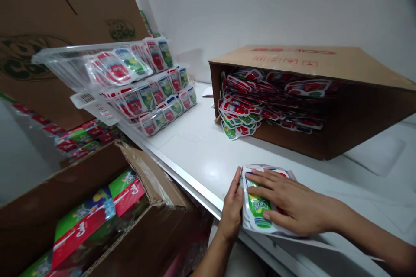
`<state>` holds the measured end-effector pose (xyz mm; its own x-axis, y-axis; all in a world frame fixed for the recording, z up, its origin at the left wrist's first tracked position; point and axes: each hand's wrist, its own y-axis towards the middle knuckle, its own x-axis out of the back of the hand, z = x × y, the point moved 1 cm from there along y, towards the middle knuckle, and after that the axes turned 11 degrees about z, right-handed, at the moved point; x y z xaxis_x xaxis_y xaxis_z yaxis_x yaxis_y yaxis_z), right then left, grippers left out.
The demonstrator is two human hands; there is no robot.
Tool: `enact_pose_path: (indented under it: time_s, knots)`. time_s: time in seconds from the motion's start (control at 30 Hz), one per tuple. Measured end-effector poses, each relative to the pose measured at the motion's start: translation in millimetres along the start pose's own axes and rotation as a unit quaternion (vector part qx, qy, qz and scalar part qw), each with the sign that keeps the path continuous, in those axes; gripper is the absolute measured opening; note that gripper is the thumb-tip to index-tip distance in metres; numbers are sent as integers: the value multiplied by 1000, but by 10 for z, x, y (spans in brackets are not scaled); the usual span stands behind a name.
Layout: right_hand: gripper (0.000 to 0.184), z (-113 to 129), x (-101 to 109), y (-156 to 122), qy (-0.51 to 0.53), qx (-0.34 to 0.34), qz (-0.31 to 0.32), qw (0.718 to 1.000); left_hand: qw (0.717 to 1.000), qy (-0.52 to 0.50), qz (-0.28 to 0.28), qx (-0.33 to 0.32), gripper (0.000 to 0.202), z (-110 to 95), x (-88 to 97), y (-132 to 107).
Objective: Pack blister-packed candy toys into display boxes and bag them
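Note:
A small stack of flat printed packets (pixel 258 210), green, white and red, lies at the near edge of the white table (pixel 201 156). My right hand (pixel 289 203) rests flat on top of the stack with its fingers stretched out. My left hand (pixel 232 210) presses its palm and straight fingers against the stack's left side.
A cardboard box (pixel 341 95) lies on its side on the table, its open face full of similar packets. Clear plastic trays (pixel 130 86) of packets are stacked at the back left. An open carton (pixel 97 207) with red and green cards stands below the table edge.

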<state>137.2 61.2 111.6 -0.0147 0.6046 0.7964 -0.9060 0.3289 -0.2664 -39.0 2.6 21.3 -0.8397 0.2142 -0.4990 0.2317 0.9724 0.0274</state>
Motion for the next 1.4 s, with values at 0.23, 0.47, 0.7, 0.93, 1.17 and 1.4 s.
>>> enact_pose_path:
  time_s: [0.23,0.47,0.7,0.93,1.17,1.4]
  knots:
    - [63,-32,-180,-38,60,-49,-59,995,998,63,0,27,84,-39,-40,32]
    - [53,-7,-138,-98,48,-47,-114,991,996,76,18,51,94,-238,-92,87]
    - [31,-321,-616,-555,280,-292,-478,780,972,228,-42,37,63,-189,-24,87]
    - [35,-209,-845,-248,387,-269,-429,771,951,306,-45,-8,36,-240,-50,104]
    - [23,-80,-716,-315,196,-225,-370,880,873,478,36,-93,14,-368,-76,96]
    - [34,-184,-712,-478,365,-204,-326,848,859,506,-1,-84,51,-456,-44,135]
